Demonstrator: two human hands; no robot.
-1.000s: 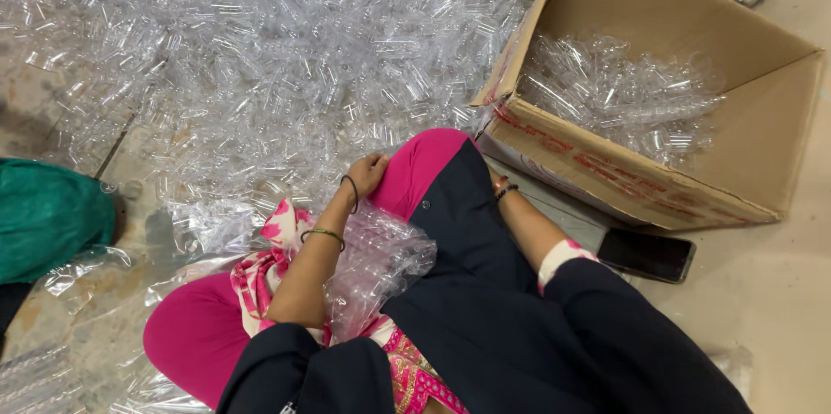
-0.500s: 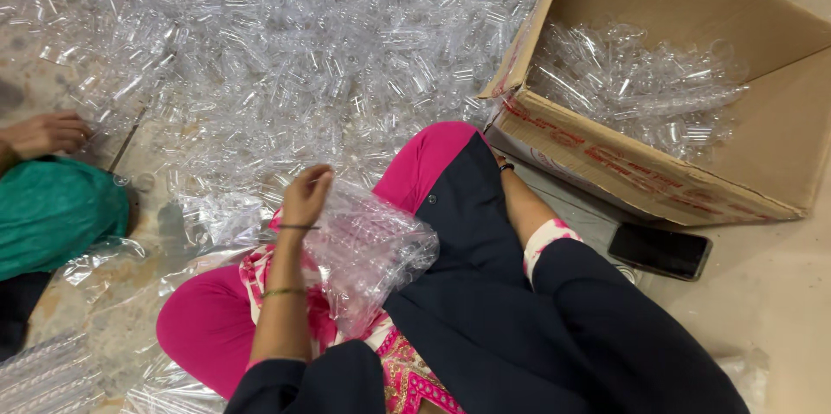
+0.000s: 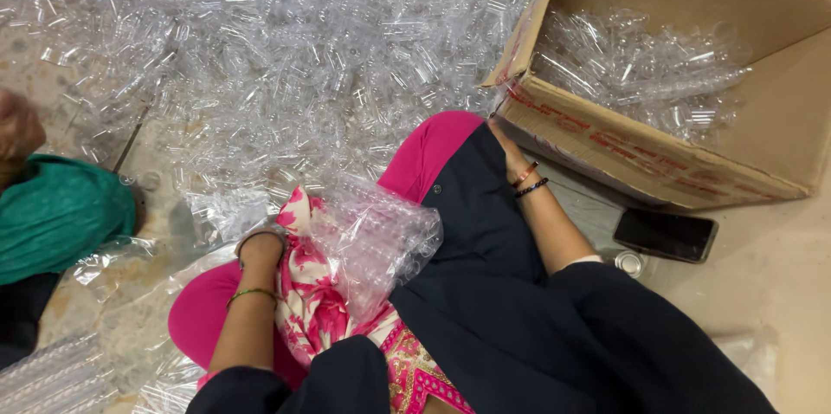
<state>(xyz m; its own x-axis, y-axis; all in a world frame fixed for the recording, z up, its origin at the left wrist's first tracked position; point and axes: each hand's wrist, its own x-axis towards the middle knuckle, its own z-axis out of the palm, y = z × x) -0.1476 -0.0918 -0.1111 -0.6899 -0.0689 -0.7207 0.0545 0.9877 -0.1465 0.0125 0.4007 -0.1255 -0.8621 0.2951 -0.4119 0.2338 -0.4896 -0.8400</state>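
Head: left hand (image 3: 264,245) beside plastic bag (image 3: 372,241)

- Clear, glassy plastic tubes (image 3: 286,50) left of the brown cardboard box (image 3: 779,119).
- Pink floral cloth (image 3: 316,310), bright pink trousers (image 3: 424,158).
- Black phone (image 3: 665,235) below the box.

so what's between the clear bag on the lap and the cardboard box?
Head view: between the clear bag and cardboard box lie the dark garment over the knee and the right hand beside the box.
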